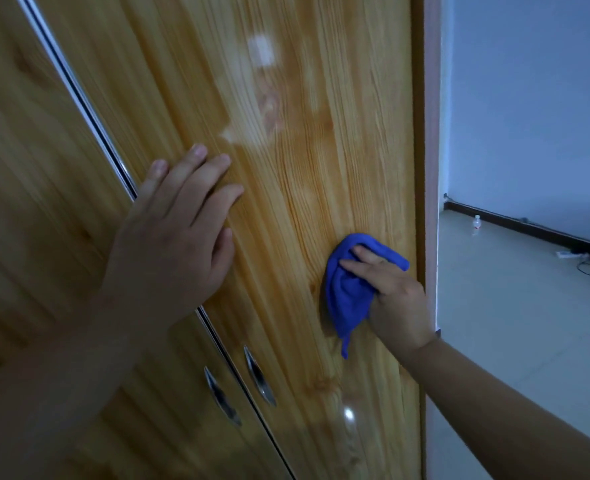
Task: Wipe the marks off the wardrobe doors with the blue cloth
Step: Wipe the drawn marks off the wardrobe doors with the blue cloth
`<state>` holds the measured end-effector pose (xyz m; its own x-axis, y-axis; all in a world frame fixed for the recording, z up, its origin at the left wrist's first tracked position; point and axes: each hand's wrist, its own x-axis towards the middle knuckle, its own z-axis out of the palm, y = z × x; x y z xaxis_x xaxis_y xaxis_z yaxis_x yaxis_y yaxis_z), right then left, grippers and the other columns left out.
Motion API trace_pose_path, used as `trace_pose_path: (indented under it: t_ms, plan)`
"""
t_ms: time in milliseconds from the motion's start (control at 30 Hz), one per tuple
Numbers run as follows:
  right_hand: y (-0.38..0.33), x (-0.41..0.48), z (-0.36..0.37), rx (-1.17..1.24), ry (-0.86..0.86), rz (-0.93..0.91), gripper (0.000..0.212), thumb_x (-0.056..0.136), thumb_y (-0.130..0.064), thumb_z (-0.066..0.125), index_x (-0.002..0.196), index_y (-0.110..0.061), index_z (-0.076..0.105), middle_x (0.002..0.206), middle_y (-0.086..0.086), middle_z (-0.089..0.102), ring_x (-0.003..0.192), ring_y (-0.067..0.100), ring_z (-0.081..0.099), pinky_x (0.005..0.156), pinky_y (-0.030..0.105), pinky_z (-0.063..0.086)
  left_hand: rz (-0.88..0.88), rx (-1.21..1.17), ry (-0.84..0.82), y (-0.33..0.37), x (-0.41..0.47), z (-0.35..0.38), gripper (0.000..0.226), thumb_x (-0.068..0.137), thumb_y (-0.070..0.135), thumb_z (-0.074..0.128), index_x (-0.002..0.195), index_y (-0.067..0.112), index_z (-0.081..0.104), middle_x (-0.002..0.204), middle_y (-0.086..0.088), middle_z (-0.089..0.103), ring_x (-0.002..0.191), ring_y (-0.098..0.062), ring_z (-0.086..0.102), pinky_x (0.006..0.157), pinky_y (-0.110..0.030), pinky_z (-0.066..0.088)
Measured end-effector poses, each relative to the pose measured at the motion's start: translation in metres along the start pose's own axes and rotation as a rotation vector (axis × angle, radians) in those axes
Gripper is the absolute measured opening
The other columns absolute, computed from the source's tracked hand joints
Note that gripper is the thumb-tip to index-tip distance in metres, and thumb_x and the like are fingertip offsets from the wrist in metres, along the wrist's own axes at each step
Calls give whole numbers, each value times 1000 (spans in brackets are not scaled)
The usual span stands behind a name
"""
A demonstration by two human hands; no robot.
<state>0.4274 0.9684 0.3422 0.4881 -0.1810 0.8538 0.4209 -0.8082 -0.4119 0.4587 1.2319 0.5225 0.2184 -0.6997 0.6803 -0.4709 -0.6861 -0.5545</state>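
Two glossy wood-grain wardrobe doors fill the view; the right door (304, 150) and the left door (27, 202) meet at a metal strip. My right hand (395, 299) presses a bunched blue cloth (349, 292) against the right door near its right edge. My left hand (179, 233) lies flat with spread fingers across the seam between the doors, holding nothing. Pale hazy patches on the right door above the cloth look like reflections or smears; I cannot tell which.
Two curved metal handles (259, 375) (221, 398) sit low beside the seam. Right of the wardrobe's edge is pale floor (529, 323), a blue-white wall with a dark skirting board, a small plastic bottle (476, 224) and a power strip with cables (577, 259).
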Motion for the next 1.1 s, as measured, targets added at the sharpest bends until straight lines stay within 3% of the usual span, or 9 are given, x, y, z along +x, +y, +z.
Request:
trace_pose_path:
  t_ms: [133, 267, 333, 433, 533, 633, 733, 967, 1100]
  plan:
    - [-31, -12, 8, 69, -141, 1, 44, 80, 10, 70, 120, -8, 73, 135, 8, 62, 126, 11, 52, 113, 6, 25, -61, -51, -26, 10, -3, -5, 45, 98, 22, 53, 141, 7, 56, 158, -16, 43, 154, -33, 29, 127, -54, 21]
    - [-33, -17, -3, 172, -317, -15, 44, 79, 9, 76, 117, -12, 75, 132, 1, 64, 122, 13, 61, 107, 24, 45, -124, -130, -50, 41, -30, -5, 44, 98, 21, 56, 139, 7, 58, 158, -17, 43, 153, -34, 31, 124, -56, 27]
    - [-24, -26, -12, 294, -344, 93, 42, 80, 14, 74, 115, -10, 76, 131, -7, 60, 122, 5, 58, 108, 21, 44, -128, -283, -70, 62, -55, -2, 42, 98, 21, 57, 137, 8, 60, 154, -16, 48, 146, -30, 42, 118, -51, 37]
    - [-13, -63, -22, 469, -456, 309, 42, 78, 22, 72, 113, -2, 74, 125, 0, 65, 117, 1, 61, 106, 15, 44, -376, -576, -185, 96, -106, 0, 44, 99, 30, 56, 142, 21, 53, 143, 5, 54, 114, -2, 54, 101, -8, 40]
    - [5, -119, -41, 613, -590, 639, 44, 77, 28, 64, 112, 2, 72, 112, -3, 71, 106, -8, 65, 93, 3, 44, -692, -793, -359, 145, -171, 7, 43, 98, 48, 50, 140, 39, 46, 125, 23, 59, 111, 4, 60, 93, -18, 49]
    - [25, -190, -57, 308, -847, 777, 48, 90, 9, 57, 111, -29, 78, 101, -23, 73, 99, -4, 68, 85, 6, 47, -915, -890, -643, 195, -245, 12, 44, 93, 60, 46, 135, 46, 48, 111, 29, 65, 106, 10, 63, 88, -29, 56]
    - [37, -264, -72, 102, -1077, 865, 55, 91, 1, 55, 100, -51, 73, 98, -16, 73, 93, 4, 66, 82, 12, 49, -1092, -968, -916, 244, -314, 7, 40, 94, 56, 53, 132, 41, 56, 105, 25, 67, 95, 3, 66, 86, -35, 58]
    - [48, -386, -108, -138, -1461, 1045, 45, 90, -4, 54, 100, -42, 75, 94, -4, 79, 68, 3, 63, 55, 3, 41, -1288, -1014, -1396, 307, -425, -13, 26, 102, 45, 55, 123, 33, 65, 115, 8, 72, 105, -12, 69, 95, -36, 55]
    - [51, -416, -138, -281, -1458, 1176, 41, 86, -3, 57, 99, -37, 77, 88, -2, 79, 64, 1, 62, 52, 4, 40, -1251, -1067, -1558, 316, -462, -7, 21, 102, 46, 55, 118, 36, 64, 114, 7, 71, 102, -13, 68, 94, -38, 56]
